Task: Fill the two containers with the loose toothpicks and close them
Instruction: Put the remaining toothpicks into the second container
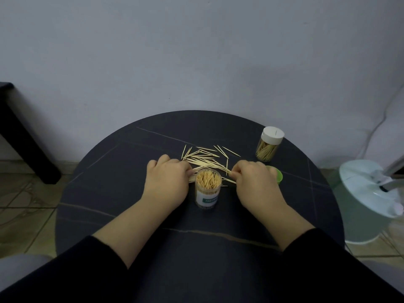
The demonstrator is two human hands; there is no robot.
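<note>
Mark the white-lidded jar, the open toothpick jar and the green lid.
White-lidded clear plastic jar (273,134): head view, lid top.
Open clear plastic toothpick jar (206,199): head view, white label.
Green round plastic lid (278,176): head view, exposed edge.

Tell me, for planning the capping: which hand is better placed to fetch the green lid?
Likely right: the green lid lies beside the right hand, while the left hand sits across the open container.

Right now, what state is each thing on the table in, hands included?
Near container: upright, open, packed with standing toothpicks.
Far container: upright, closed by its white lid, partly filled.
Green lid: off, on the table, partly hidden by the right hand.
Loose toothpicks: scattered behind the near container.
Left hand: fingers curled on loose toothpicks.
Right hand: pinching loose toothpicks.
</note>
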